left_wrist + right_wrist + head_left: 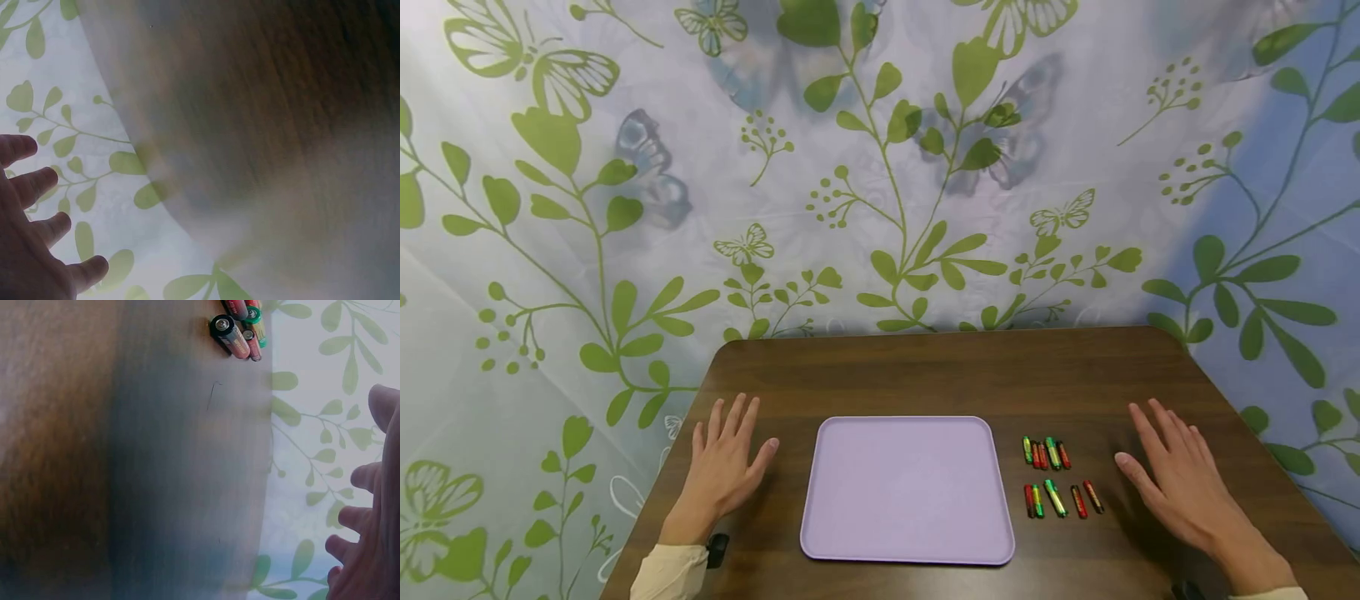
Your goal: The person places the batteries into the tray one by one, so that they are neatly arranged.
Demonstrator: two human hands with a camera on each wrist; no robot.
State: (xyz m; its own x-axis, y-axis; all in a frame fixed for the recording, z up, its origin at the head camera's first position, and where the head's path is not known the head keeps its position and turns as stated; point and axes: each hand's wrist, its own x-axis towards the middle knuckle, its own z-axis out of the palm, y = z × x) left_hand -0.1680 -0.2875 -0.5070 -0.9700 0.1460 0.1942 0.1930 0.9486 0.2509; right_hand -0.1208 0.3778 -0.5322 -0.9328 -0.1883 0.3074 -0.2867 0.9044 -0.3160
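Observation:
My left hand (pixel 724 462) is at the left side of the brown table, fingers straight and spread, holding nothing. On the right side, my right hand (pixel 1183 483) is likewise spread with straight fingers and holds nothing. Between the hands lies a light purple tray (pixel 910 490) with a raised rim and a bare surface. Several small batteries, some red and black (pixel 1078 502), some green and gold (pixel 1055 497), lie in two rough rows between the tray and my right hand. In the right wrist view, a few batteries (pixel 232 339) show at the top, apart from the fingers (pixel 355 519).
The brown wooden table (pixel 925 375) has rounded far corners. Behind and beside it hangs a pale cloth (pixel 820 183) printed with green leaves and butterflies. A dark band (pixel 717 550) is at my left wrist.

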